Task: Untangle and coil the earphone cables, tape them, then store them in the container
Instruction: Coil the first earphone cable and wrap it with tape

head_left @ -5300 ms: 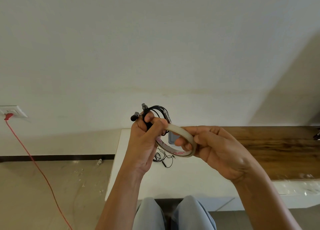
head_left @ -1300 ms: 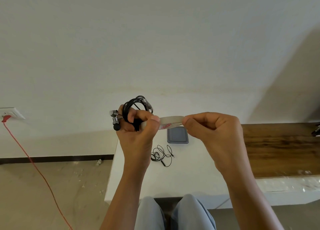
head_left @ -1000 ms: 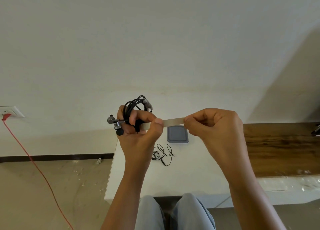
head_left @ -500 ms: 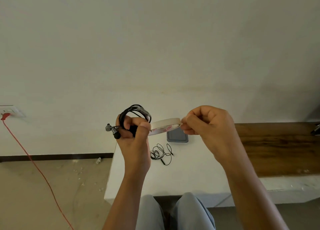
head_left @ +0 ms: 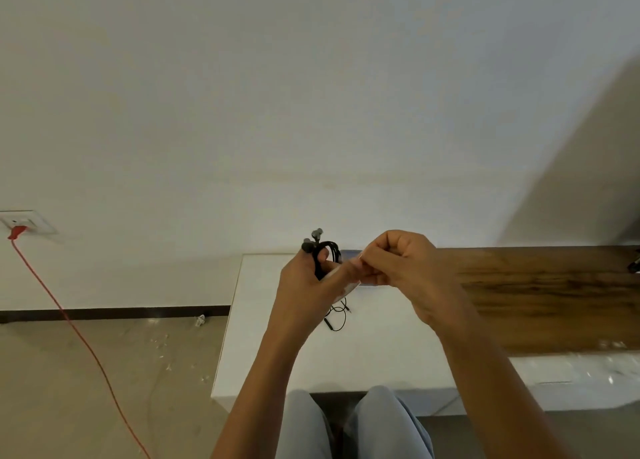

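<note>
My left hand (head_left: 306,285) grips a coiled black earphone cable (head_left: 327,250), whose earbuds stick up above my fingers. Pressed against that hand, my right hand (head_left: 398,264) is closed on the beige tape roll (head_left: 349,287), of which only a sliver shows between the hands. A second, loose black earphone cable (head_left: 337,315) lies on the white table (head_left: 263,337) just below my hands. The grey container (head_left: 348,252) is almost fully hidden behind my hands; only its top edge shows.
The table's right half is dark wood (head_left: 554,296). A red cord (head_left: 69,320) runs from a wall socket (head_left: 24,221) down across the floor at left. My knees (head_left: 346,424) sit under the table's front edge.
Both hands have come together and dropped lower toward the table. The tape roll that spanned the gap between them is now mostly hidden, and the coil's earbuds now point up.
</note>
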